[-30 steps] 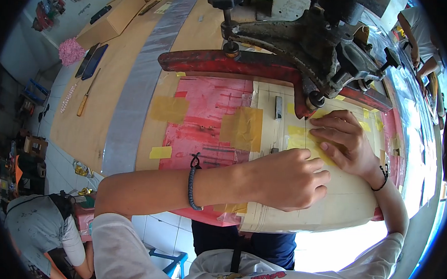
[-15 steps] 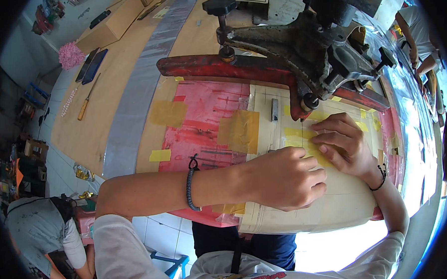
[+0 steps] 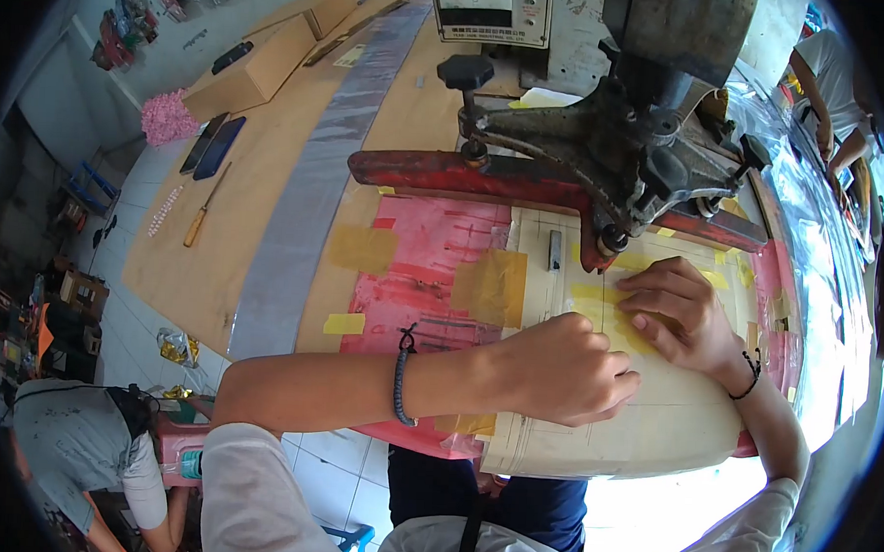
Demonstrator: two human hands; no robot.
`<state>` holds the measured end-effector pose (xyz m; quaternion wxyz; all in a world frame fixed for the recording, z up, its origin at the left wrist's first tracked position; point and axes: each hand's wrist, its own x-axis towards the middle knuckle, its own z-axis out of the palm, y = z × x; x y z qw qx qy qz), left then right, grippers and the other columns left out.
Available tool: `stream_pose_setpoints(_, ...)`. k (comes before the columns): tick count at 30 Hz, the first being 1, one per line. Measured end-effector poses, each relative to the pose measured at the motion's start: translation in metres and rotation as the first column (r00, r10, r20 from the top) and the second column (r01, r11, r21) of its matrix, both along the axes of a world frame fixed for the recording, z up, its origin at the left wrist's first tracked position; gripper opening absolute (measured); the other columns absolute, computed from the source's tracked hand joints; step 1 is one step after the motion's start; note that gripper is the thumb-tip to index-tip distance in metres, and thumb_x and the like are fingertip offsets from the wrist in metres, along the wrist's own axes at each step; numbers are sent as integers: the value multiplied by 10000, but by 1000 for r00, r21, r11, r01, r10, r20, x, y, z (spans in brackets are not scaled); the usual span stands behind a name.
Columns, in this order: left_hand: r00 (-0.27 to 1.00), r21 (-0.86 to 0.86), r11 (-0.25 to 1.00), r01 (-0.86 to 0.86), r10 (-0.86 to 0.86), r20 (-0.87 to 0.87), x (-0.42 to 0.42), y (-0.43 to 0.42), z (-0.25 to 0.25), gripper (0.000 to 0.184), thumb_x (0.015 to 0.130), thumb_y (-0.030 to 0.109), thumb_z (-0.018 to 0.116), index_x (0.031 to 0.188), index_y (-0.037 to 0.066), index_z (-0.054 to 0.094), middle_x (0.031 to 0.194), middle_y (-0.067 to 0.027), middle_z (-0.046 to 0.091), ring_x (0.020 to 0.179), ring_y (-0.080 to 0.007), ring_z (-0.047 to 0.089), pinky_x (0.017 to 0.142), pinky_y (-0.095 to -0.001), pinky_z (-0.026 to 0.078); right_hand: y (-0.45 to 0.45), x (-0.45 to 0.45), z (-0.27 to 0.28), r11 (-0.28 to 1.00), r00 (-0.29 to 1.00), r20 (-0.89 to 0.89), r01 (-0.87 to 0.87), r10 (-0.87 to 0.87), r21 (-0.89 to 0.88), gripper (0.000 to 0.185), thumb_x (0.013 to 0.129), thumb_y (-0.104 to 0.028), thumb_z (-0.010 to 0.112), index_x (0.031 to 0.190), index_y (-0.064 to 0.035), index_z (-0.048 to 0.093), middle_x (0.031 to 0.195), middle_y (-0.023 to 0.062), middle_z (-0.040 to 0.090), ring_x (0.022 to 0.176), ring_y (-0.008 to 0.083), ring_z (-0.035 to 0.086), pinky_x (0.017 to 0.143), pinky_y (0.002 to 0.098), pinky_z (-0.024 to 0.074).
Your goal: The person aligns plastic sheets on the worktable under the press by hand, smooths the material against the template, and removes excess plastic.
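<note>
My left hand point(image 3: 566, 370) rests low over the cream board point(image 3: 643, 423), its fingers curled; whatever they hold, if anything, is hidden. To its right, my right hand point(image 3: 682, 314) lies on the board with its fingers apart, beside strips of yellow tape point(image 3: 599, 303). Just above the fingertips stands the tip of the red machine bar point(image 3: 466, 178). A small grey metal block point(image 3: 555, 251) sits on the board, left of that tip. Left of the board is a red sheet point(image 3: 423, 265) with patches of yellow tape.
The black clamp frame point(image 3: 606, 135) rises behind the board. On the wooden table point(image 3: 269, 160) at left lie an awl point(image 3: 206, 207), a dark blue phone point(image 3: 220, 148) and a cardboard box point(image 3: 254, 66). One person point(image 3: 80, 438) is low at left; another point(image 3: 830, 86) is at upper right.
The view has tilted upward, so the machine's panel shows more. Both hands stay in nearly the same place on the board.
</note>
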<state>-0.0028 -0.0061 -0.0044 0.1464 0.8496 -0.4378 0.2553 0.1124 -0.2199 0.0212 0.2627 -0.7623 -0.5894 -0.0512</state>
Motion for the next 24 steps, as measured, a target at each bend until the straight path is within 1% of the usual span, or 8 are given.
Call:
stream_pose_setpoints(6,1000,-10,1000,-1,1,-5,1,1,1,213,894,279,722,753,149,628,641,20,573,579,-137,639,542,-290,476,0,0,-1,1000,1000,-29,12,-12,3,106,908,-135,747,959,-44,763,1117,95,762,1032,304,677,920,415,551)
stream_pose_setpoints(9,1000,-11,1000,6,-6,7,1,1,1,207,886,263,727,747,148,625,642,20,570,575,-134,635,534,-286,471,1,0,1,1000,1000,-12,5,-5,0,107,910,-135,747,959,-42,764,1101,91,765,1020,304,680,912,414,554)
stream_pose_setpoints(12,1000,-40,999,24,-25,-16,1,1,1,200,875,247,737,741,146,628,633,19,561,569,-130,626,515,-280,461,-1,2,-4,1000,1000,-22,4,-3,24,104,907,-133,750,951,-40,764,1083,88,768,1009,302,682,900,415,559)
stream_pose_setpoints(15,998,-61,997,52,-55,-35,1,1,5,176,865,234,748,754,137,652,633,18,570,557,-130,617,493,-279,449,-2,2,-3,1000,1000,-21,-8,9,23,107,911,-136,751,948,-38,767,1079,81,771,996,298,684,889,413,564)
stream_pose_setpoints(18,996,-60,996,68,-72,-56,2,2,5,147,861,228,754,784,123,685,648,13,597,550,-137,612,478,-283,441,-2,3,-5,999,999,17,-31,30,32,115,917,-142,752,950,-34,770,1083,75,772,992,295,685,888,413,567)
stream_pose_setpoints(21,994,-62,995,78,-83,-78,2,3,5,128,858,223,757,818,109,712,670,6,622,546,-145,612,487,-288,462,-2,3,-4,999,999,35,-30,28,40,120,922,-142,751,957,-29,771,1075,73,774,987,293,686,877,407,572)
stream_pose_setpoints(24,992,-76,993,92,-99,-81,2,2,5,125,859,223,758,836,105,726,669,4,620,551,-150,616,501,-294,489,-2,2,-7,997,1000,-18,-21,22,68,115,913,-133,759,949,-25,771,1061,78,775,982,289,687,864,397,577)
